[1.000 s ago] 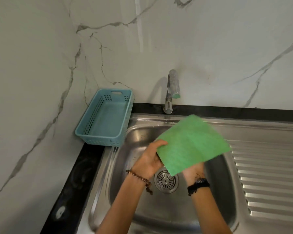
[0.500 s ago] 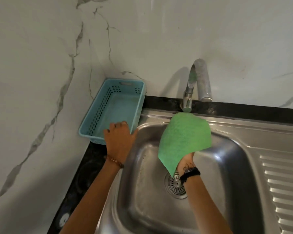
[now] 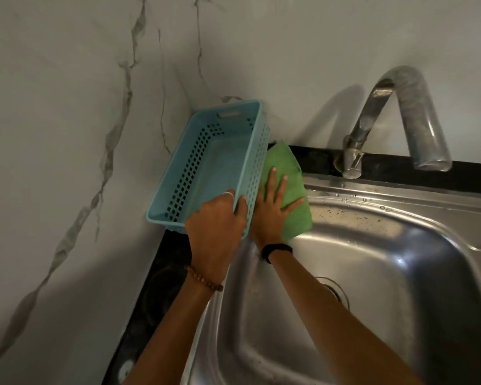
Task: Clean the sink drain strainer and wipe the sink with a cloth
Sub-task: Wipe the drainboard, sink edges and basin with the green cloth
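Note:
A green cloth (image 3: 293, 184) lies flat on the back left corner of the steel sink's rim (image 3: 400, 201). My right hand (image 3: 272, 207) presses on the cloth with fingers spread. My left hand (image 3: 217, 226) grips the near right corner of the blue plastic basket (image 3: 206, 168), which is tilted up off the counter. The drain strainer (image 3: 334, 290) sits in the basin floor, mostly hidden behind my right forearm.
A curved steel faucet (image 3: 400, 118) stands at the back of the sink. Marble walls meet in a corner behind the basket. A black counter strip (image 3: 161, 287) runs along the sink's left side. Water drops dot the back rim.
My left hand has taken hold of the basket and tipped it up. My right hand carried the cloth from over the basin to the back left rim and flattened it there.

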Tool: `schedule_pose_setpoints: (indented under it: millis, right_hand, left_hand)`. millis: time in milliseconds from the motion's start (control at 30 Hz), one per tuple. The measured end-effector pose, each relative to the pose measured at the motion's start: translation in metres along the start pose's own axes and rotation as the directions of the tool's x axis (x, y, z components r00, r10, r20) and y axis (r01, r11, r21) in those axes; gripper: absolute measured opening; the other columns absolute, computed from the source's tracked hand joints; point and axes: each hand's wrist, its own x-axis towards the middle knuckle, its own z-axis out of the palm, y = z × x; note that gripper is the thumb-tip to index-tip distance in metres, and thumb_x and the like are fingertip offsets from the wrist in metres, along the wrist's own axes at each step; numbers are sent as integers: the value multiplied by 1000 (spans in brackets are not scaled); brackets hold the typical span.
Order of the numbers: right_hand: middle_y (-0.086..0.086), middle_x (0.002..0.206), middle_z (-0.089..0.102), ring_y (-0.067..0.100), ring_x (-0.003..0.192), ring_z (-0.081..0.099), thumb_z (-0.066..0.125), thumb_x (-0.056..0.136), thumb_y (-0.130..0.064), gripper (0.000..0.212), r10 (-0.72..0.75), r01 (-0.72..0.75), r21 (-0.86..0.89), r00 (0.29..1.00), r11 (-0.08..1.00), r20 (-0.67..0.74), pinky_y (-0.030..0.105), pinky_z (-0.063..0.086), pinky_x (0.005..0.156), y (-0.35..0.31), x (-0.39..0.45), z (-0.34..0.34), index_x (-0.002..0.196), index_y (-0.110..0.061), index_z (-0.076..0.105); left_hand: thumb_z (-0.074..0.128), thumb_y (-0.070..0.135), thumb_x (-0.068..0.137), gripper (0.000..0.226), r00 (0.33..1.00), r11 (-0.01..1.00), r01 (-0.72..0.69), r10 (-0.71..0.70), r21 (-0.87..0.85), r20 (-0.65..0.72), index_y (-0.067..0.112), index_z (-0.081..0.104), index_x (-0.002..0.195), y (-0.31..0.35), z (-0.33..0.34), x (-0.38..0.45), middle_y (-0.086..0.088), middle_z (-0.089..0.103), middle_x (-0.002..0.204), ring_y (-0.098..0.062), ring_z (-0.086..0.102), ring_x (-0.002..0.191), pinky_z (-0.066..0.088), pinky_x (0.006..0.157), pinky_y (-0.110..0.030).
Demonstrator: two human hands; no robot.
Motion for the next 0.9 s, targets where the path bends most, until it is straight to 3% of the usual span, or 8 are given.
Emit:
schedule_pose_setpoints:
  millis: [67, 133, 300, 433, 533, 600, 700, 900]
  right_hand:
    - [17, 146, 40, 42, 137, 29, 23, 88, -51, 68, -151, 152, 83, 988, 985, -15, 75, 3, 100, -12, -12, 8, 140, -11, 40]
    - [17, 137, 52, 38, 134, 39, 25, 92, -50, 64, -198, 200, 222, 980, 954, -32, 69, 6, 109, -17, -24, 9, 133, -7, 48]
    - [-2, 149, 33, 15, 144, 20, 32, 99, -35, 45, -314, 301, 321, 949, 898, -12, 38, -8, 119, -4, -67, 18, 143, -26, 27]
    - [8, 148, 39, 24, 141, 28, 29, 95, -38, 52, -410, 410, 46, 912, 911, -8, 56, 8, 115, 5, -54, 5, 144, -17, 31]
    - [6, 155, 25, 26, 146, 14, 38, 96, -36, 55, -347, 352, -110, 936, 930, 64, 55, -6, 115, 12, -16, -10, 147, -21, 23]
    - [3, 157, 19, 24, 147, 8, 33, 98, -37, 55, -301, 310, -169, 951, 936, 73, 49, -12, 115, 17, -5, -12, 149, -21, 17]
    - [-1, 159, 12, 21, 147, 4, 22, 101, -37, 54, -254, 256, -229, 966, 939, 40, 46, -12, 115, 33, -8, -19, 149, -19, 10]
    - [1, 158, 13, 22, 146, 9, 30, 100, -28, 52, -87, 65, -268, 994, 961, -71, 51, -3, 117, 109, -30, -55, 148, -17, 14]
  left_hand:
    - [52, 32, 90, 32, 1000, 1000, 7, -7, -3, 27, 7, 60, 72, 1, -1, 1, -15, 68, 67, -30, 64, 59, 45, 50, -31]
    - [51, 33, 90, 33, 1000, 1000, -6, 6, -11, 21, 6, 61, 73, 1, -2, 1, -15, 68, 68, -30, 64, 60, 43, 51, -30]
    - [52, 31, 90, 34, 1000, 1000, -15, 15, -19, 9, 5, 60, 71, 2, -3, 1, -17, 68, 68, -31, 64, 60, 41, 50, -29]
    - [52, 31, 90, 34, 1000, 1000, -13, 13, -1, 0, 5, 60, 71, 3, -1, -1, -17, 68, 68, -31, 64, 61, 38, 50, -27]
    - [45, 37, 92, 35, 999, 997, -13, 9, 80, 40, 9, 61, 78, 2, 2, -2, -11, 69, 77, -25, 64, 66, 38, 52, -27]
    - [43, 37, 93, 34, 998, 993, -33, 27, 110, 50, 10, 61, 82, 1, 4, -2, -9, 68, 82, -24, 64, 70, 39, 53, -28]
    - [44, 36, 93, 32, 998, 995, -29, 25, 91, 50, 9, 61, 89, -1, 7, -3, -11, 67, 90, -28, 64, 77, 48, 60, -35]
    - [47, 28, 92, 29, 996, 998, -22, 17, 59, 86, 13, 58, 114, -1, 16, -10, -8, 64, 112, -29, 64, 94, 54, 75, -42]
